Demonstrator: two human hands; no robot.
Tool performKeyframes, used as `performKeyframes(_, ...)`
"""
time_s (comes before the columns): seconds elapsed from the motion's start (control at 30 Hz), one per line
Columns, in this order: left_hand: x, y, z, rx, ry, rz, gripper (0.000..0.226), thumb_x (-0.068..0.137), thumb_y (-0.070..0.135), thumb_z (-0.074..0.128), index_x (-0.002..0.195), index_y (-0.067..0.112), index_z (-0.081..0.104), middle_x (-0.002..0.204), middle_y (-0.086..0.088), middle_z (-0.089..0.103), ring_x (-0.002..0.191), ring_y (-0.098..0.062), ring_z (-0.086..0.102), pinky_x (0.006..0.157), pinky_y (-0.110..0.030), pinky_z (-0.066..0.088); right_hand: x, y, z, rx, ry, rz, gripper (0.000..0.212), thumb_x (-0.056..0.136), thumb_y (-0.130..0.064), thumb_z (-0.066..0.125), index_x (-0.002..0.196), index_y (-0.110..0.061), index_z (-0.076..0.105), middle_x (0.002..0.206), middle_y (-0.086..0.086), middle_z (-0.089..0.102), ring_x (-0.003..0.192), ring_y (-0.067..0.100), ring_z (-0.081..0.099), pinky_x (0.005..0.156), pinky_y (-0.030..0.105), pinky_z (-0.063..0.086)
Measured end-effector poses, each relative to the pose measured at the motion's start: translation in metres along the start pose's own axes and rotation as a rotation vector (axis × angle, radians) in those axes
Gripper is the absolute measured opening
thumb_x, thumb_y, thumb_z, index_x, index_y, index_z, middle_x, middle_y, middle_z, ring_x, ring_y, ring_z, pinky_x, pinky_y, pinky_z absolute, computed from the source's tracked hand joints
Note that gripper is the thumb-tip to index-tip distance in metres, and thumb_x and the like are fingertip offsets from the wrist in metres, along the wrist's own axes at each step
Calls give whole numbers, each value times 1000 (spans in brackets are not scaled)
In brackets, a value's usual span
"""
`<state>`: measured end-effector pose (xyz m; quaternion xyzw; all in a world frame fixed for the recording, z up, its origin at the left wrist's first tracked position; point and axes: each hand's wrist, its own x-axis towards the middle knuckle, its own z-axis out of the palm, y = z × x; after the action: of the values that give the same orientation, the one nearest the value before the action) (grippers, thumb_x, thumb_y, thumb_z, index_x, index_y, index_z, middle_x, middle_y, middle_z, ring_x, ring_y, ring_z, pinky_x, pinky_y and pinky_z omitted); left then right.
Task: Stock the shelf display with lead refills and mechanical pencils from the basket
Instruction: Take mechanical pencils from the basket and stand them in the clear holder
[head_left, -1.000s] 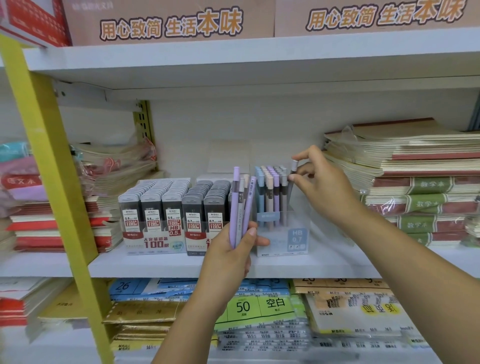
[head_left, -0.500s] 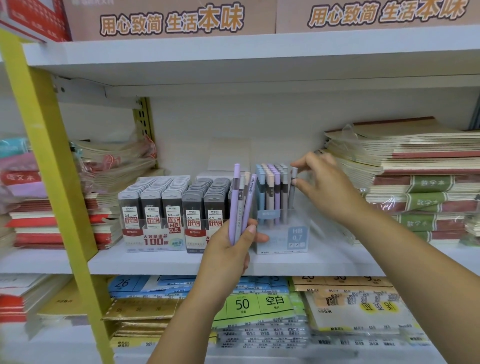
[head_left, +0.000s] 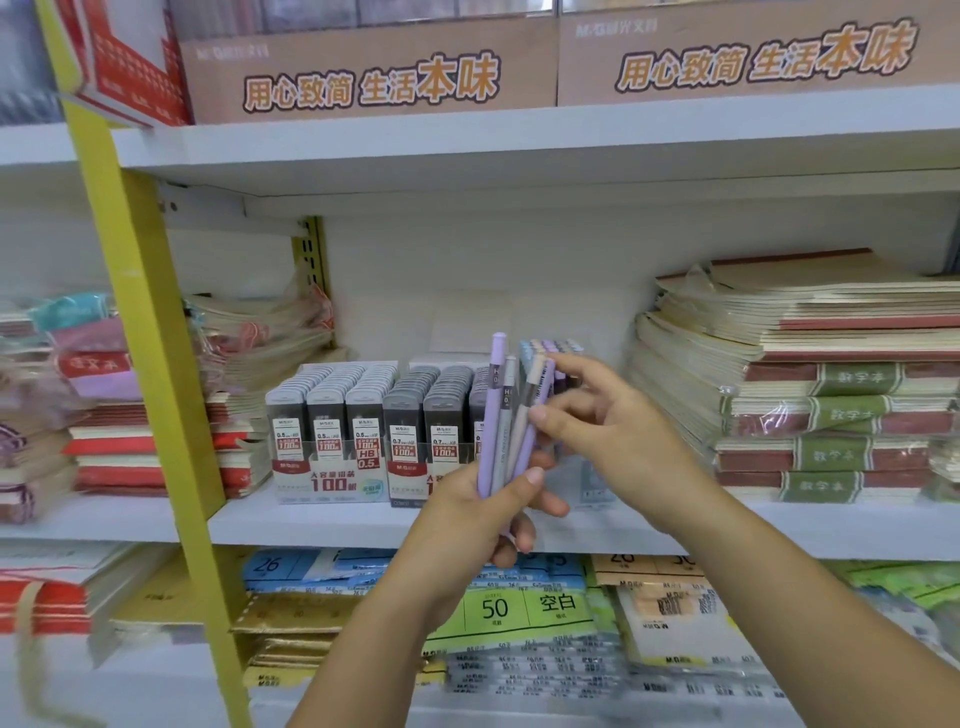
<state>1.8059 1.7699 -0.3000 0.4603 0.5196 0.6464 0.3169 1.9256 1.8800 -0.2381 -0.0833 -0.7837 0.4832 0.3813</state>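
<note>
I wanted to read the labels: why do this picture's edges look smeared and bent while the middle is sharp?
Head view: the lead refill boxes and the mechanical pencils mid-frame are crisp; the bottom-shelf packs and far-left notebook stacks are blurred; the yellow upright leans and the top shelf board slants, likely wide-angle distortion; light is even, without harsh glare.

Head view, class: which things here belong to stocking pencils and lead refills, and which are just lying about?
Job in hand: held mechanical pencils, left hand, right hand, pencil display box, lead refills.

Just lying about: notebook stacks, brown cartons, paper packs below.
</note>
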Motion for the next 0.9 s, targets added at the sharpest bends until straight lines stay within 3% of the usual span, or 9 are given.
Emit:
performKeyframes(0.1,-4,2,-7,-20,6,-27,25,98,31,60,119,21,68,94,-9,77,57,-9,54,46,-20,40,-3,0,-3,144,40,66,27,89,-3,63,112,-12,54,79,8,75,70,20,68,64,27,53)
performKeyframes(0.23,-7,7,-25,-109,75,-38,21,99,21,57,114,7,63,87,-8,76,53,-7,49,44,-17,38,-6,3,-20,229,70,141,21,88,8,58,96,-7,47,88,17,74,82,31,72,67,29,58)
performKeyframes(0.33,-9,10,-32,-142,152,-8,15,97,13,58,111,6,61,78,-4,72,51,-6,44,42,-16,36,-10,3,-31,173,13,142,18,84,10,61,88,-5,53,88,15,74,84,27,73,67,23,57)
performKeyframes(0.47,-10,13,-30,-102,211,41,13,98,18,59,104,14,69,87,-5,75,54,-5,45,46,-16,39,-13,3,-29,105,-15,118,12,78,5,71,84,-4,63,87,11,75,81,28,73,68,21,56)
performKeyframes(0.57,-14,13,-28,68,201,21,21,100,30,57,96,30,78,62,6,52,51,-7,36,46,-16,35,-13,1,-25,142,26,69,12,77,2,72,83,-6,65,90,12,75,80,29,74,69,22,57)
performKeyframes(0.63,-16,13,-27,78,191,5,24,101,31,55,94,33,78,66,2,51,51,-8,32,44,-18,32,-13,-1,-26,131,25,43,12,76,-2,74,81,-10,66,90,10,75,80,27,74,69,23,57)
performKeyframes(0.7,-15,14,-26,29,219,19,22,101,28,55,98,25,77,75,-1,65,50,-7,33,43,-18,32,-14,-3,-28,0,6,50,12,76,-8,76,77,-16,67,88,2,75,78,16,72,70,21,57)
performKeyframes(0.8,-14,16,-24,50,293,72,17,100,27,57,100,19,73,71,4,69,47,-5,37,43,-17,33,-15,-5,-28,-464,-97,49,10,78,-23,78,76,-29,70,80,-15,70,71,-3,63,64,13,51)
performKeyframes(0.9,-12,16,-23,174,306,131,17,100,27,58,94,19,72,67,6,65,45,-5,38,42,-17,34,-18,-9,-15,-565,-177,-14,7,79,-32,76,83,-33,71,82,-26,67,77,-7,61,66,8,46)
